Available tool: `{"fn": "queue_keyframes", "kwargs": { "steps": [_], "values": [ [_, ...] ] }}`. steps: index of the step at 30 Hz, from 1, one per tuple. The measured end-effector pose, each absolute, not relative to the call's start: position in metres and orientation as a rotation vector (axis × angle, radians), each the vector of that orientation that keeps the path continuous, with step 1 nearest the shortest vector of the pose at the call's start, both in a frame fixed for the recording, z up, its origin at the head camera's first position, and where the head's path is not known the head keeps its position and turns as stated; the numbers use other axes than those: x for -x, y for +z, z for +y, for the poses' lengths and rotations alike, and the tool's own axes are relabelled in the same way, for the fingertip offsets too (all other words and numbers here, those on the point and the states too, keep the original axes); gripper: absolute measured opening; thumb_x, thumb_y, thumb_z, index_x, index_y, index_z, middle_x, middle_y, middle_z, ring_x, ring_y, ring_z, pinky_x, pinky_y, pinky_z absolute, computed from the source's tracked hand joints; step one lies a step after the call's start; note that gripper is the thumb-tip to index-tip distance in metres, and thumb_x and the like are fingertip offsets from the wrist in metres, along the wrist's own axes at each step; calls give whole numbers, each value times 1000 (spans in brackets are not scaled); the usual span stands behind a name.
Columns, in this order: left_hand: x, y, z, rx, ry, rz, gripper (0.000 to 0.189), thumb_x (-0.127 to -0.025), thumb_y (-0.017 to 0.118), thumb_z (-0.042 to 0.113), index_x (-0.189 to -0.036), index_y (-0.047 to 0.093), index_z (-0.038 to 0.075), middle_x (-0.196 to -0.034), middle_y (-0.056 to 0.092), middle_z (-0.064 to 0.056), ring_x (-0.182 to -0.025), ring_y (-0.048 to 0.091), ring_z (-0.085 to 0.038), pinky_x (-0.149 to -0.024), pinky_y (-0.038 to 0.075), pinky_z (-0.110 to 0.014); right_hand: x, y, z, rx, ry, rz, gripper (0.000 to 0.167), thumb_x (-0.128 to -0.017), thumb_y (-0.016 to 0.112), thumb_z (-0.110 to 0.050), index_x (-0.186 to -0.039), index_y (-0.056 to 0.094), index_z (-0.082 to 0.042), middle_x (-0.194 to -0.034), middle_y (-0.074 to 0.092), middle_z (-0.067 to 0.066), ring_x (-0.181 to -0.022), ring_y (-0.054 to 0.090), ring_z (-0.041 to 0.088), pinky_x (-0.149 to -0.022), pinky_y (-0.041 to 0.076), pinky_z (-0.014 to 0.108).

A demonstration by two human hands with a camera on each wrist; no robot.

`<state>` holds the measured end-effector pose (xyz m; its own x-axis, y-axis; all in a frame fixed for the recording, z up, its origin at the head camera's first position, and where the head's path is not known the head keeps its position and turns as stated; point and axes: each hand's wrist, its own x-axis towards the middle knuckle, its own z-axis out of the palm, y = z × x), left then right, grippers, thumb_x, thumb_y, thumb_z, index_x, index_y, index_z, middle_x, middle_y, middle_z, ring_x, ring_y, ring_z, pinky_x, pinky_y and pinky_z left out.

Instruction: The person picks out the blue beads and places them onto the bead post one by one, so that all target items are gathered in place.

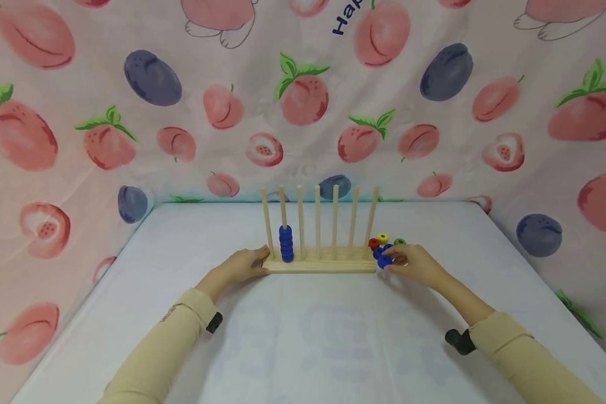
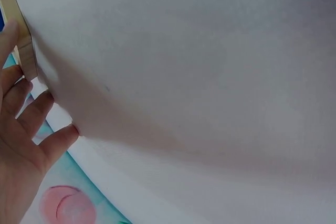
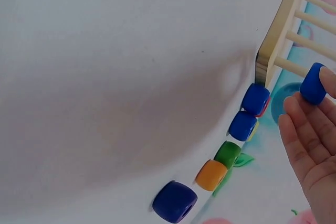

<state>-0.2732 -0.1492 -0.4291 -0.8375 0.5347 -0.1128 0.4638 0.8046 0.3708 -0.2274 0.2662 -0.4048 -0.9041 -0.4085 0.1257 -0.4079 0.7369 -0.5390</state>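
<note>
A wooden stand (image 1: 323,267) with a row of upright pegs lies across the table. Several blue beads (image 1: 286,244) are stacked on its second peg from the left. At the stand's left end, my left hand (image 1: 239,265) grips the base, thumb in front and fingers at the end and behind. Between thumb and fingertips, my right hand (image 1: 416,265) pinches a blue bead (image 3: 313,84) just off the stand's right end. Loose beads lie beside that end, among them a red bead (image 1: 373,243), a yellow bead (image 1: 382,238) and a green bead (image 3: 228,153).
An orange bead (image 3: 211,175) and a dark blue bead (image 3: 175,202) show farther along the loose group in the right wrist view. White cloth covers the table (image 1: 323,331). Behind it hangs a fruit-patterned cloth (image 1: 303,151), which also spans both sides.
</note>
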Motion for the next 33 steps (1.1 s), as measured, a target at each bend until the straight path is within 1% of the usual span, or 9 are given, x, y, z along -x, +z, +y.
{"fn": "queue_keyframes", "kwargs": {
  "steps": [9,17,26,33],
  "values": [
    [273,-431,-150,-758,534,2770,63,-91,62,28,-141,38,-1,-146,38,-19,-129,43,-42,-108,35,-50,223,-402,257,738,-975,2941,28,-81,72,-7,-105,65,6,-90,69,14,-79,65,22,-73,57,38],
    [273,-432,-150,-759,528,2774,62,-90,63,28,-139,41,-2,-146,38,-19,-128,44,-42,-107,36,-50,216,-404,246,821,-1067,2983,28,-80,73,-6,-106,67,4,-88,71,12,-78,67,22,-73,57,40],
    [273,-430,-151,-769,540,2780,61,-90,63,26,-139,40,-3,-146,38,-19,-128,43,-42,-107,36,-50,215,-404,235,764,-1083,3001,31,-80,74,-10,-107,66,2,-89,71,10,-80,67,22,-77,56,44],
    [272,-430,-149,-739,532,2776,62,-91,62,28,-141,39,-1,-147,37,-17,-131,41,-40,-109,34,-49,215,-404,224,816,-1138,3041,32,-80,74,-10,-108,67,3,-91,72,11,-81,68,23,-76,57,42]
  ]
}}
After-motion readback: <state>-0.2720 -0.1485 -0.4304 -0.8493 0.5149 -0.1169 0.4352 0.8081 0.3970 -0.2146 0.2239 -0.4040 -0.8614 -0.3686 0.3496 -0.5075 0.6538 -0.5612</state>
